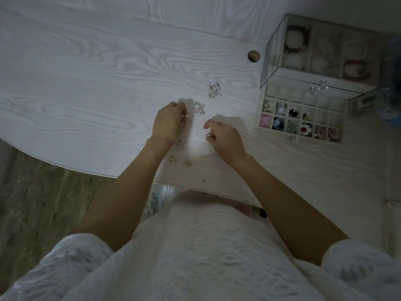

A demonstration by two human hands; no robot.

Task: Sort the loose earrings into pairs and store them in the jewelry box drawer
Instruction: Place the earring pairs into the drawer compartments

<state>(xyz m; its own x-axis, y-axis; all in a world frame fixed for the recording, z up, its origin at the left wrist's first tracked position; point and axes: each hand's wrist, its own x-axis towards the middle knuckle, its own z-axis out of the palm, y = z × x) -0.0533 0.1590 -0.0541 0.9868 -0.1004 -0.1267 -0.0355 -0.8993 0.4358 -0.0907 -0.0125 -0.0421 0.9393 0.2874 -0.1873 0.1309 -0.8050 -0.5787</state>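
Note:
Loose earrings lie on the white wood-grain table (pixel 86 94): a clear dangling cluster (pixel 214 89), a pale green and pink pair (pixel 199 107), a gold triangular pair (pixel 179 144) and two small gold pieces (pixel 172 159) (pixel 187 163) near the front edge. My left hand (pixel 168 121) has curled fingers pinching a small shiny earring. My right hand (pixel 223 136) is curled too, with a small metallic piece at its fingertips. The jewelry box (pixel 321 51) stands at the right, its gridded drawer (pixel 301 114) pulled out and holding several colourful earrings.
A round brass knob (pixel 253 56) sits on the table left of the box. The box's glass top shows compartments with round items. A blurred blue object (pixel 392 101) stands at the far right. The table's curved front edge runs by my body, wood floor below left.

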